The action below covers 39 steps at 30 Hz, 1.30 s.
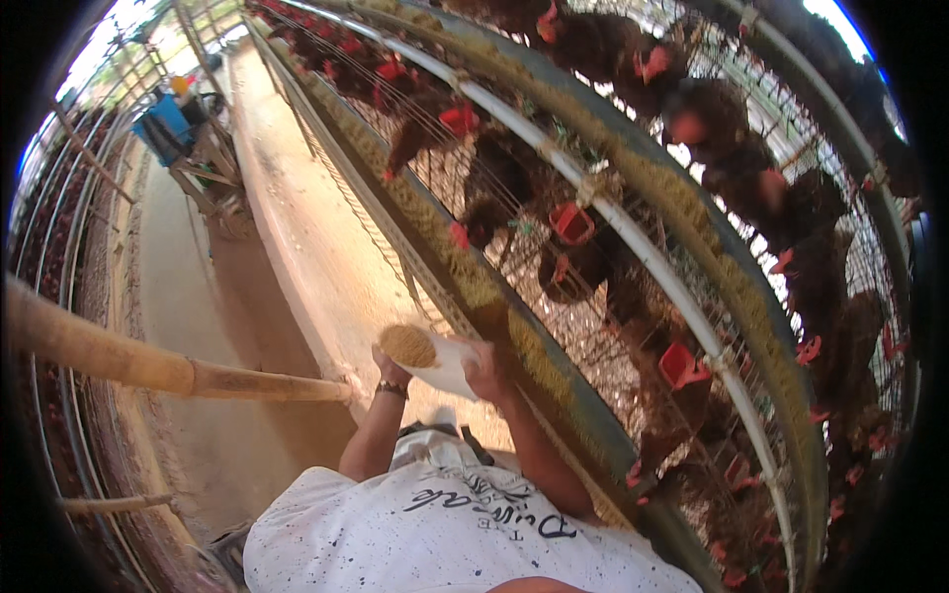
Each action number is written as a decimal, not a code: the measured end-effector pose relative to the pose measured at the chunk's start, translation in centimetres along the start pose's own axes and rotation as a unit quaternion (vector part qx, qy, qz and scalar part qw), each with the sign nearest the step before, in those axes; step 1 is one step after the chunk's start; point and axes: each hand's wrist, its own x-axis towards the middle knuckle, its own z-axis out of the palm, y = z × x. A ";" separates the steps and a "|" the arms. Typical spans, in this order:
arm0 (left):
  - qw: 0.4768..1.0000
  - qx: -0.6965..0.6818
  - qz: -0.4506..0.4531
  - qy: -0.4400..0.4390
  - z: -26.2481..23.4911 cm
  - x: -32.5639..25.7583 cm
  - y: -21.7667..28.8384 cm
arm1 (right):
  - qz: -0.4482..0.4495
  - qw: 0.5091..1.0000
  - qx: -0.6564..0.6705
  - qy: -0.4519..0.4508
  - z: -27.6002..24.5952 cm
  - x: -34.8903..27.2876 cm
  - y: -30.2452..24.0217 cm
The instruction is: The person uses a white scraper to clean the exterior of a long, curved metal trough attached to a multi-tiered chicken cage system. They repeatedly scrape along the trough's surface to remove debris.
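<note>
Both my hands hold a white scoop (450, 368) heaped with yellowish feed (408, 345). My left hand (388, 369), with a dark wristband below it, grips the scoop's near left side. Holding the right side is my right hand (485, 376), right next to the lower feed trough (473, 284). That grey trough carries a line of feed and runs diagonally along the wire cages. Brown hens (494, 188) with red combs reach their heads through the wire towards it.
A white water pipe (633, 242) with red drinker cups (571, 222) runs along the cages, below a second feed-filled trough (692, 212). A bamboo pole (148, 366) crosses at left. A blue cart (166, 124) stands far down the concrete aisle (297, 237). More cages line the far left.
</note>
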 end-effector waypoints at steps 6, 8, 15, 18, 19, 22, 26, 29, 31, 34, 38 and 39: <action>0.996 0.008 0.083 0.029 -4.3 -1.1 -2.4 | 0.126 0.989 0.071 0.019 -9.1 -10.6 -2.5; 0.966 0.209 0.071 0.138 -4.4 -2.0 -3.4 | 0.104 0.988 0.095 0.059 -14.3 -17.3 -2.1; 0.628 0.649 0.399 0.160 0.9 -10.7 -11.2 | 0.303 0.883 0.002 0.359 -29.0 -42.7 -7.5; 0.580 0.659 0.453 -0.155 8.2 -18.0 -19.4 | 0.385 0.817 0.026 0.428 -32.1 -55.9 -5.1; 0.566 0.672 0.404 -0.255 10.0 -20.2 -21.4 | 0.404 0.801 0.015 0.440 -32.3 -58.7 -4.9; 0.340 0.752 0.387 -0.411 12.1 -23.5 -26.0 | 0.453 0.813 -0.058 0.361 -34.5 -59.5 -7.6; 0.260 0.802 0.327 -0.426 9.9 -24.1 -30.5 | 0.536 0.789 -0.075 0.292 -35.7 -61.0 -3.3; 0.285 0.791 0.321 -0.437 9.5 -23.6 -30.4 | 0.574 0.759 0.016 0.307 -35.1 -58.8 0.6; 0.281 0.783 0.288 -0.475 9.3 -22.9 -29.8 | 0.539 0.779 0.082 0.310 -33.2 -55.8 2.4; 0.276 0.778 0.191 -0.531 9.9 -23.5 -28.6 | 0.507 0.781 0.159 0.328 -28.5 -50.8 7.3; 0.294 0.730 0.125 -0.604 12.4 -24.6 -26.2 | 0.379 0.846 0.200 0.316 -19.0 -38.1 8.1; 0.270 0.752 0.131 -0.587 11.9 -24.5 -25.7 | 0.342 0.886 0.076 0.305 -15.8 -35.2 9.6</action>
